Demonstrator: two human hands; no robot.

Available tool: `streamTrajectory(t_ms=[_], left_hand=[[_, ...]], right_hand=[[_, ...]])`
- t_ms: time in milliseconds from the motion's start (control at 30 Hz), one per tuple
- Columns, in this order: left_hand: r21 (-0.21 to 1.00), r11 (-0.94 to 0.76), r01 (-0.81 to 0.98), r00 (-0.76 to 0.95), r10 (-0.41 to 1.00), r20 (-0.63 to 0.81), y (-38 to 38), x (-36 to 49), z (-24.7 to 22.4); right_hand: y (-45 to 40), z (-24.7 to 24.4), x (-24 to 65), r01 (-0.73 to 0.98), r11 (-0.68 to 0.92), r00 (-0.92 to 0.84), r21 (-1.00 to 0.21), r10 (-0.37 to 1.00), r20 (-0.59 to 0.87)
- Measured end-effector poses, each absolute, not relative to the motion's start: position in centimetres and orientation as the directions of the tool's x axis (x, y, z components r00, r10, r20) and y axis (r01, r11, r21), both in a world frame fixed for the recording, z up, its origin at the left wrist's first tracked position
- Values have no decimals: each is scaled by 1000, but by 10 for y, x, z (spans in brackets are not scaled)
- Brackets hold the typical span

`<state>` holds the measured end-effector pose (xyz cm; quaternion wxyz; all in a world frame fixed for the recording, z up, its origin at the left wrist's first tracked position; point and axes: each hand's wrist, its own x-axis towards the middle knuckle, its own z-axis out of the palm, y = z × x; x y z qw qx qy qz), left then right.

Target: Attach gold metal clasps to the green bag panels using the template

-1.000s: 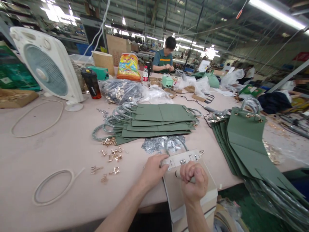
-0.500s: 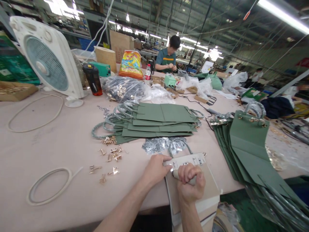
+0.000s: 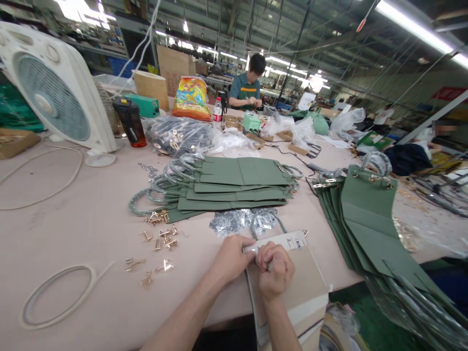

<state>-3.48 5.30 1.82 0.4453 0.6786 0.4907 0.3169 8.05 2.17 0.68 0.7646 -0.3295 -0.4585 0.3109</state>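
Observation:
The inner side of a beige bag panel (image 3: pixel 303 273) lies at the table's front edge, its lower part hanging over. A plastic-wrapped green handle (image 3: pixel 281 223) loops beyond its top edge, and small metal fittings (image 3: pixel 294 243) line the strip there. My left hand (image 3: pixel 232 256) grips the panel's top left corner between thumb and fingers. My right hand (image 3: pixel 275 268) makes a fist over the strip, beside the left fingertips, around a pale-handled tool that the fingers now hide. Thin silver metal plates (image 3: pixel 237 222) lie in a heap just past the panel.
Stacked green bag panels (image 3: pixel 234 190) lie ahead, more green panels (image 3: pixel 369 204) at right. Gold clasps (image 3: pixel 164 239) and a tape roll (image 3: pixel 58 295) lie left. Behind stand a fan (image 3: pixel 54 92), a dark bottle (image 3: pixel 129 122) and a seated person (image 3: pixel 245 90).
My right fist has shifted left along the strip, closer to my left hand, and the pale handle has gone out of sight. The whole view has swung slightly right.

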Motion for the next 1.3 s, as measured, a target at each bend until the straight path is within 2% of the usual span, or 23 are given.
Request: streamTrajectory(t_ms=[133,267,333,467,567,633,800,933,1033,1200,1300], left_hand=[[928,-224,298,425,901,81,52,-38,25],[930,-237,281,421,901,102,51,-41,25],[935,-229,270,438,894,92,51,-41,24],[930,-192,313,411,910,49,53,-41,22],[936,-180,301,408,912,44,54,-41,20],[945,-181,271,418,907,54,55,-42,19],[941,-210,265,391,916,94,55,-38,15],[906,-237,351,307,943,127,54,-33,11],[898,-227,376,289,950,119,54,-30,8],[896,-191,400,254,963,91,55,-30,10],[908,-215,359,293,950,109,55,-30,12]], right_hand=[[37,7,81,-54,469,334,-881,840,427],[41,7,80,54,426,301,-903,855,421],[36,7,81,-12,460,321,-888,843,432],[29,15,89,-287,511,382,-810,837,392],[37,26,96,-364,507,419,-781,838,349],[47,30,97,-373,457,371,-807,871,322],[72,26,91,-300,288,223,-909,948,226],[76,26,91,-290,248,206,-924,959,193],[72,30,91,-203,226,150,-953,969,197],[59,27,88,102,308,42,-946,949,314],[51,24,92,14,337,92,-941,937,337]])
